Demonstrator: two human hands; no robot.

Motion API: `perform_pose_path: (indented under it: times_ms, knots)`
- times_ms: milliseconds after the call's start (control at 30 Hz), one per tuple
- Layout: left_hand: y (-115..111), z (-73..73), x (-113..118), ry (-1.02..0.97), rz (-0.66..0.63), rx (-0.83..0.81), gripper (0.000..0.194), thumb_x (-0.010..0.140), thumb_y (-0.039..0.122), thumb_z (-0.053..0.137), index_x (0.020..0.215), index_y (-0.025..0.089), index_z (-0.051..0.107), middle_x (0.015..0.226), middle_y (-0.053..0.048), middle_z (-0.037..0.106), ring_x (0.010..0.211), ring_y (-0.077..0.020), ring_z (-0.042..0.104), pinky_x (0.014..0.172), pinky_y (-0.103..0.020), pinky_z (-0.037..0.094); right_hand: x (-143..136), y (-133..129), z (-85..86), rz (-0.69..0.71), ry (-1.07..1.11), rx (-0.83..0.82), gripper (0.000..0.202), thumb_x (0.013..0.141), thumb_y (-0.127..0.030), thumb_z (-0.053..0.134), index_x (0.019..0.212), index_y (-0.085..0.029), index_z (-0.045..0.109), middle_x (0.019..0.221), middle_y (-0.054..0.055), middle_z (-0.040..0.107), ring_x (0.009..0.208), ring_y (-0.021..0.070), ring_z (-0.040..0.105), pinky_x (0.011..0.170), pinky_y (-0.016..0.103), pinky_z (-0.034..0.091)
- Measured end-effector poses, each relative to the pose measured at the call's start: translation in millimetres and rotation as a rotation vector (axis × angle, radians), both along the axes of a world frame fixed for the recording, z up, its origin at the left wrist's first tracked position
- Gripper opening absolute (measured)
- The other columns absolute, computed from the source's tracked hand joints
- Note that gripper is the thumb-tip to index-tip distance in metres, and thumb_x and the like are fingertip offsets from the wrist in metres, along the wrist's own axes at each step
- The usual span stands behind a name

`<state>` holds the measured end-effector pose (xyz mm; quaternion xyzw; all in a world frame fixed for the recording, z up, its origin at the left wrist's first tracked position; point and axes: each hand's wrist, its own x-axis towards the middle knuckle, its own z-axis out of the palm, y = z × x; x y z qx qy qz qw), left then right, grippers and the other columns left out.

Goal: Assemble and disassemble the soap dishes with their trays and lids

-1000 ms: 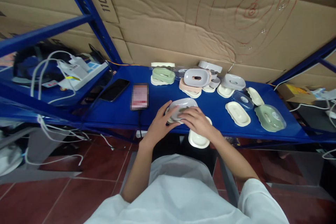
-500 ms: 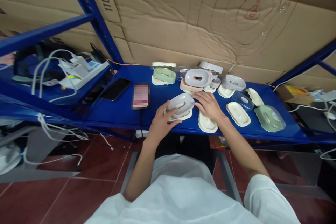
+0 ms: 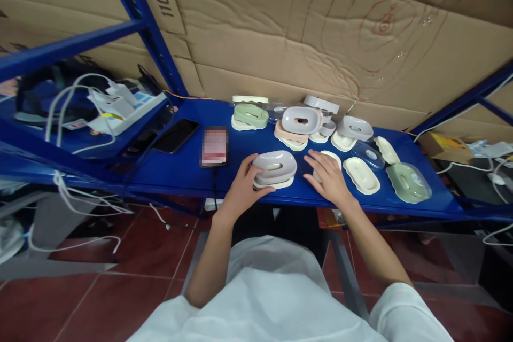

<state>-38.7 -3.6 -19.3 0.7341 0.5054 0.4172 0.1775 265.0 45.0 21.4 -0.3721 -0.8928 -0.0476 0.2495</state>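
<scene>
A grey oval soap dish [image 3: 282, 163] with a slot in its middle sits over a cream wavy-edged base [image 3: 276, 184] near the shelf's front edge. My left hand [image 3: 245, 184] grips both at their left end, thumb low and fingers along the dish's side. To the right, my right hand [image 3: 326, 173] has its fingers spread over another cream base [image 3: 335, 157], mostly hidden beneath the hand. Whether those fingers touch it I cannot tell. Just behind, a second grey soap dish [image 3: 289, 115] rests on a peach one [image 3: 282, 131].
A green soap dish [image 3: 250, 116] stands at the back left, and another green one [image 3: 404, 180] under a clear cover at the right. A cream tray [image 3: 363, 175] lies between. Left are a black phone [image 3: 176, 135] and a blurred-out device [image 3: 215, 145]. Cardboard [image 3: 256, 26] backs the blue shelf.
My right hand has come off the grey soap dish and moved right, over the cream base, which has shifted back and right. The grey dish has turned to lie straighter across its base.
</scene>
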Motion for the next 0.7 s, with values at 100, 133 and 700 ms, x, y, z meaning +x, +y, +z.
perform_pose_path:
  times_ms: [100, 133, 700]
  knots:
    - [0, 0.1, -2, -0.008, -0.054, -0.015, 0.058, 0.087, 0.040, 0.088, 0.134, 0.027, 0.058, 0.163, -0.013, 0.040, 0.155, -0.0329, 0.045, 0.129, -0.054, 0.041, -23, 5, 7.9, 0.154, -0.061, -0.059, 0.054, 0.108, -0.047, 0.057, 0.157, -0.025, 0.054, 0.165, 0.012, 0.052, 0.156, 0.0318, 0.045, 0.129, 0.058, 0.038]
    - [0, -0.4, -3, -0.001, -0.055, -0.010, 0.062, 0.087, 0.040, 0.087, 0.139, 0.028, 0.057, 0.165, -0.013, 0.039, 0.156, -0.0335, 0.043, 0.130, -0.055, 0.040, -33, 5, 9.0, 0.212, -0.079, -0.098, 0.047, 0.110, -0.044, 0.054, 0.153, -0.025, 0.059, 0.161, 0.010, 0.057, 0.154, 0.0294, 0.048, 0.128, 0.055, 0.040]
    - [-1, -4.0, -4, 0.102, -0.091, 0.071, 0.050, 0.095, 0.043, 0.079, 0.142, 0.031, 0.068, 0.173, -0.011, 0.039, 0.160, -0.0344, 0.039, 0.131, -0.064, 0.031, -46, -3, 19.0, 0.350, -0.196, -0.174, 0.040, 0.112, -0.038, 0.052, 0.146, -0.024, 0.066, 0.150, 0.010, 0.067, 0.147, 0.0267, 0.057, 0.130, 0.057, 0.037]
